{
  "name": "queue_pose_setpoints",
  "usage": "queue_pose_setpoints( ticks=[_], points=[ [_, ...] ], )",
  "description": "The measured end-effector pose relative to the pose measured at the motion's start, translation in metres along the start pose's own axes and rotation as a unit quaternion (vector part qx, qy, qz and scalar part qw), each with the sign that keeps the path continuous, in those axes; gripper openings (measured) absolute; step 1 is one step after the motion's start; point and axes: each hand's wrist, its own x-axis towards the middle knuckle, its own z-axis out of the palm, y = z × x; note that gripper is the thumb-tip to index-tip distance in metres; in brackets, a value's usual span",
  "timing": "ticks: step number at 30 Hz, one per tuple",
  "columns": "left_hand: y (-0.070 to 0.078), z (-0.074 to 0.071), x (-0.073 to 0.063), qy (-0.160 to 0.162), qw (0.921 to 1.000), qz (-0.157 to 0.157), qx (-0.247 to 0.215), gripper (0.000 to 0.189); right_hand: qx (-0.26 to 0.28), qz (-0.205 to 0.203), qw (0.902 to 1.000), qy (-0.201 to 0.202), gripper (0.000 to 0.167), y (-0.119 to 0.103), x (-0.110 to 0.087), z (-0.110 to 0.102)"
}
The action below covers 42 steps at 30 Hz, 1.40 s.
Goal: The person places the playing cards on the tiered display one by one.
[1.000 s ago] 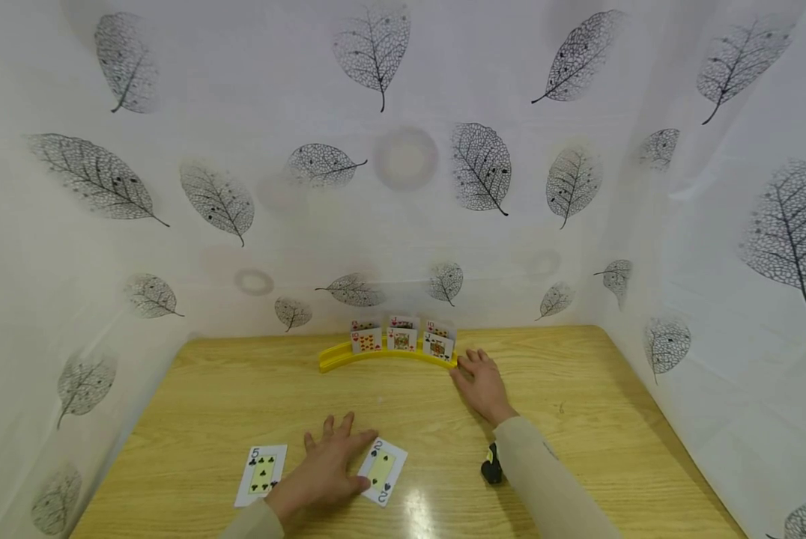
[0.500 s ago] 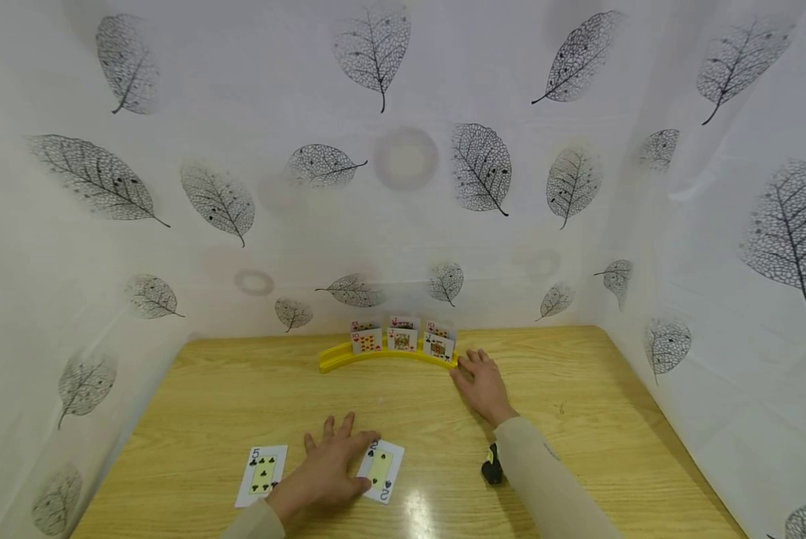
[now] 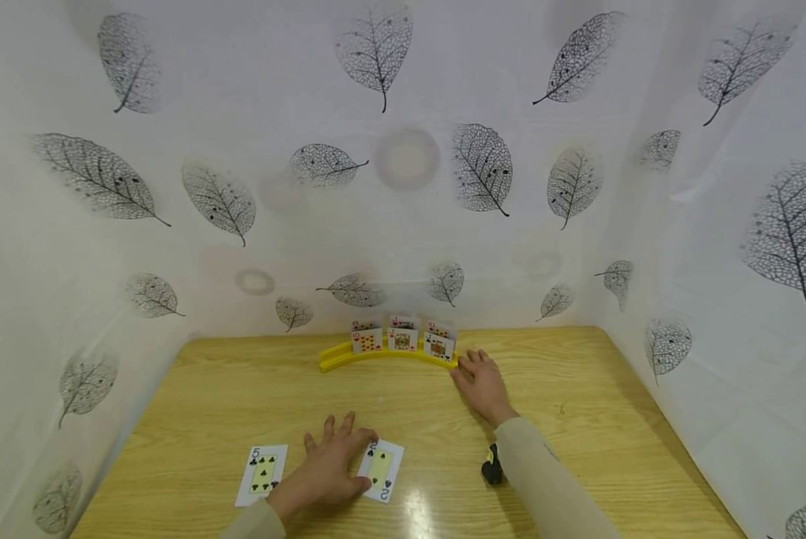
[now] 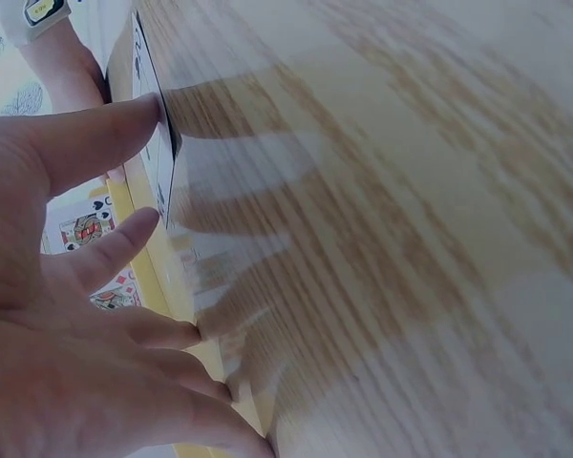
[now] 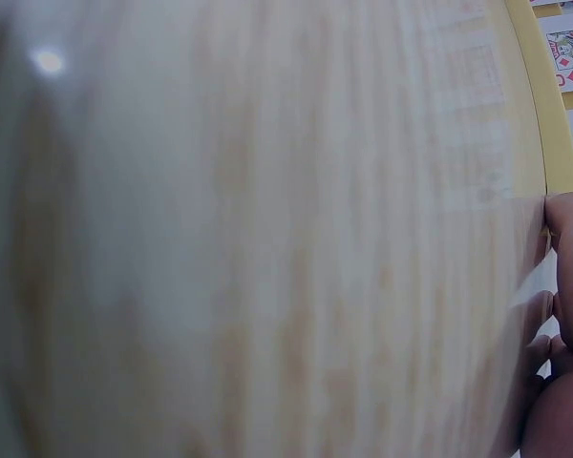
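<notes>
My left hand (image 3: pixel 332 464) rests low over the table with its fingers spread. Its thumb and index finger touch the left side and top corner of a two of spades playing card (image 3: pixel 384 471), which lies face up. In the left wrist view the card (image 4: pixel 160 157) shows as a thin sliver beside thumb and index fingertips. Further off, my right hand (image 3: pixel 484 385) rests on the table at the right end of a curved yellow card holder (image 3: pixel 335 358). In the right wrist view that thumb (image 5: pixel 565 212) meets the holder's end, with the other fingers partly hidden.
A five of clubs (image 3: pixel 261 475) lies face up left of my left wrist. In the holder stand two rows of cards, among them a red ten (image 3: pixel 366 342) and a red jack (image 3: pixel 401 340). A leaf-printed white curtain (image 3: pixel 403 224) closes off the back and sides.
The two of spades has turned to lie a little straighter and slid slightly left against my left hand. The right hand, the holder and the five of clubs stay where they were.
</notes>
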Motion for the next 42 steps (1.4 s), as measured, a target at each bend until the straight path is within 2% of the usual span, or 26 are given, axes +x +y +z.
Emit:
queue_pose_setpoints(
  ticks=[8, 34, 38, 42],
  points=[
    [0.0016, 0.0000, -0.0001, 0.002, 1.0000, -0.006, 0.001, 0.073, -0.001, 0.002, 1.0000, -0.001, 0.051, 0.0008, -0.0004, 0.0001],
    [0.0066, -0.0017, 0.0015, 0.011, 0.9998, -0.014, 0.010, 0.066, -0.005, -0.004, 1.0000, 0.004, 0.052, 0.0005, -0.0002, -0.0001],
    [0.0076, -0.0016, 0.0013, 0.013, 0.9998, -0.016, 0.008, 0.070, -0.003, -0.004, 1.0000, 0.007, 0.052, 0.0006, -0.0002, -0.0001],
    [0.0059, -0.0025, 0.0005, 0.001, 0.9998, -0.019, -0.003, 0.079, -0.007, -0.004, 1.0000, 0.005, 0.051, 0.0012, 0.0000, 0.0006]
  ],
)
